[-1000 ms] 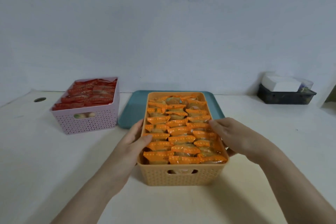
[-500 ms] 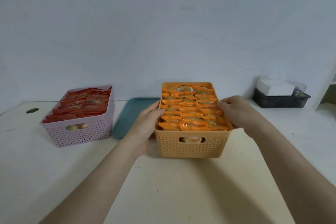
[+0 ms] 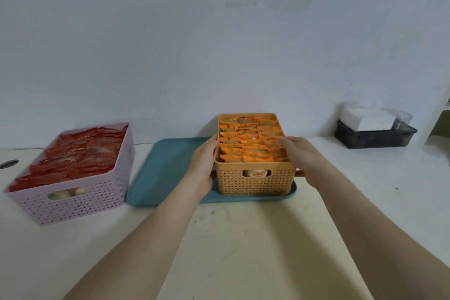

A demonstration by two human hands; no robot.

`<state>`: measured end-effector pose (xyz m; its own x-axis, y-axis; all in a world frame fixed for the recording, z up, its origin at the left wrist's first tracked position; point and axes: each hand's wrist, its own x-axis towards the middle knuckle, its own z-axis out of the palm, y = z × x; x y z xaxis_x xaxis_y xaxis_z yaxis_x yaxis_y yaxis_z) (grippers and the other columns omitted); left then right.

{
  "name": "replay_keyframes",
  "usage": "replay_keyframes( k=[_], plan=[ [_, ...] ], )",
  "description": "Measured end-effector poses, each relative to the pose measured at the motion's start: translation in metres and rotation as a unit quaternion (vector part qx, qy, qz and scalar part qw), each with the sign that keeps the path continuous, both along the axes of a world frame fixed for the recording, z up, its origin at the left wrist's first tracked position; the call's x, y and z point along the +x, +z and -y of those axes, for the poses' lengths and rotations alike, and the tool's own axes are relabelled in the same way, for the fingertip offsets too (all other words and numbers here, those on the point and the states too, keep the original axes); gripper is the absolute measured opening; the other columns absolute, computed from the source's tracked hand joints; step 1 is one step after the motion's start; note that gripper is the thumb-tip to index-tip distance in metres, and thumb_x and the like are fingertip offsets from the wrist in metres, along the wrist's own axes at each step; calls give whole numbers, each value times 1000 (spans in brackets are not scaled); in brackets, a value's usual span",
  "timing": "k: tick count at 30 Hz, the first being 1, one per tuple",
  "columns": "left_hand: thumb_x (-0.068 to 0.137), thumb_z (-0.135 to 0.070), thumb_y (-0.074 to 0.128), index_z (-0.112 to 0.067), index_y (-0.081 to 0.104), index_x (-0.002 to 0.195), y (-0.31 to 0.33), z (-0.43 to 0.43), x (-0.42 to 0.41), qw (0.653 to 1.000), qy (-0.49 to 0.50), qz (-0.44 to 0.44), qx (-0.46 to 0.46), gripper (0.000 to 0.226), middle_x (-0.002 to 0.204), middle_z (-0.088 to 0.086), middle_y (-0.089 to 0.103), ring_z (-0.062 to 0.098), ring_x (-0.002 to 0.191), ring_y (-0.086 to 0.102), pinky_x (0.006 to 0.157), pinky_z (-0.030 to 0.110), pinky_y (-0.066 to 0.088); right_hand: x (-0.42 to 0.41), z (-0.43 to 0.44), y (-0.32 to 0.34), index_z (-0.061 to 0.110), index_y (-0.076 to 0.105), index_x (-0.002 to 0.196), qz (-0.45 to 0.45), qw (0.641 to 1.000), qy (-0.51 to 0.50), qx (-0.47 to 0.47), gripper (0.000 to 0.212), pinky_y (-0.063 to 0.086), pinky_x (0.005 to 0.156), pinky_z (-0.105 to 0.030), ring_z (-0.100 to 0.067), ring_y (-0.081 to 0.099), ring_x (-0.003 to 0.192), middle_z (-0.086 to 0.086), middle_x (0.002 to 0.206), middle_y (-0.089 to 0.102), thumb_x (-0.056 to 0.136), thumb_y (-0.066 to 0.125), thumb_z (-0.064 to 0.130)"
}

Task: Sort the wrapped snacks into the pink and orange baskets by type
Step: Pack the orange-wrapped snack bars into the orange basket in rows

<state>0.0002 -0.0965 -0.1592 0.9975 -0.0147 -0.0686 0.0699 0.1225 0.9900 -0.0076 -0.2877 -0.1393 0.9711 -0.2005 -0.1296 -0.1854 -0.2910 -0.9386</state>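
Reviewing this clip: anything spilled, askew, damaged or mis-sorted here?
Nothing stands out. The orange basket holds only orange-wrapped snacks and sits on the teal tray, gripped by the left hand and right hand. The pink basket holds only red-wrapped snacks. No loose wrappers on the table.

We seem to be in a plain indoor workroom rather than a kitchen or shop. What we see is a bare pale wall (image 3: pixel 219 44), a cream table (image 3: pixel 243 251) with a cable hole (image 3: pixel 8 163) at far left, and a dark bin (image 3: pixel 375 136) holding white boxes (image 3: pixel 365 118) at far right.
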Motion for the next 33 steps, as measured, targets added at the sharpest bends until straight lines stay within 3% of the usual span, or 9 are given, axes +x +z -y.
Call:
replay_keyframes(
  k=[3, 6, 12, 16, 19, 22, 25, 29, 33],
  plan=[
    [98, -38, 48, -35, 72, 97, -5, 5, 1, 1000, -3, 14, -5, 24, 93, -6, 76, 6, 81, 72, 70, 29, 50, 8, 7, -6, 13, 59, 107, 19, 999, -3, -41, 33, 55, 73, -38, -27, 67, 88, -14, 101, 69, 104, 33, 32],
    [101, -33, 40, -29, 62, 123, -5, -3, 1, 993, 9, 45, 105, 31, 121, -5, 67, 9, 108, 62, 92, 34, 49, 16, 11, -7, 9, 62, 105, 27, 995, -4, -95, 39, 56, 83, -47, -31, 67, 92, -15, 98, 70, 103, 32, 34],
    [92, -10, 52, -21, 60, 124, 9, -85, -41, 871, 177, 226, 399, 35, 123, -8, 59, 11, 115, 53, 101, 28, 38, 7, -4, 1, 10, 50, 97, 173, 884, -80, -428, 34, 41, 68, -40, -33, 54, 95, -11, 97, 62, 101, 30, 37],
    [88, -6, 50, -11, 63, 117, 16, -160, -64, 782, 321, 226, 484, 33, 122, 9, 61, 29, 115, 53, 97, 42, 41, -24, -64, 19, 9, 59, 117, 315, 865, 13, -391, 31, 44, 85, -42, -32, 54, 109, -11, 110, 66, 99, 40, 25],
    [81, -4, 51, -6, 62, 115, 13, -209, -74, 741, 409, 191, 498, 36, 122, 18, 59, 38, 115, 49, 97, 50, 41, -41, -125, 20, 16, 64, 111, 319, 897, 138, -272, 23, 42, 87, -31, -25, 58, 102, -7, 105, 67, 97, 46, 20],
    [84, -8, 54, -8, 52, 130, 4, -247, -79, 817, 446, 79, 357, 46, 130, 20, 54, 37, 117, 50, 95, 42, 41, -47, -186, 13, 9, 60, 127, 218, 940, 231, -126, 34, 43, 103, -36, -20, 57, 119, -7, 128, 63, 97, 49, 20],
    [89, -22, 52, -12, 53, 127, -5, -257, -80, 916, 386, -37, 105, 40, 122, 13, 62, 19, 89, 60, 70, 30, 42, -50, -231, 5, 7, 48, 138, 97, 957, 274, 8, 41, 42, 106, -42, -16, 56, 114, 1, 124, 61, 99, 48, 20],
    [93, -27, 48, -19, 55, 113, -7, -258, -83, 930, 367, -26, 18, 23, 91, -6, 61, 4, 73, 51, 59, 24, 31, -47, -268, -7, 16, 50, 131, 4, 946, 313, 83, 33, 52, 91, -38, -14, 59, 100, 0, 117, 63, 99, 44, 21],
    [86, -25, 52, -23, 61, 89, -9, -264, -82, 923, 385, -15, 6, 9, 101, 6, 67, 14, 75, 59, 71, 31, 47, -45, -280, -15, 20, 49, 130, 9, 944, 319, 83, 36, 51, 97, -39, -18, 59, 114, -2, 127, 61, 95, 45, 16]
  ],
)
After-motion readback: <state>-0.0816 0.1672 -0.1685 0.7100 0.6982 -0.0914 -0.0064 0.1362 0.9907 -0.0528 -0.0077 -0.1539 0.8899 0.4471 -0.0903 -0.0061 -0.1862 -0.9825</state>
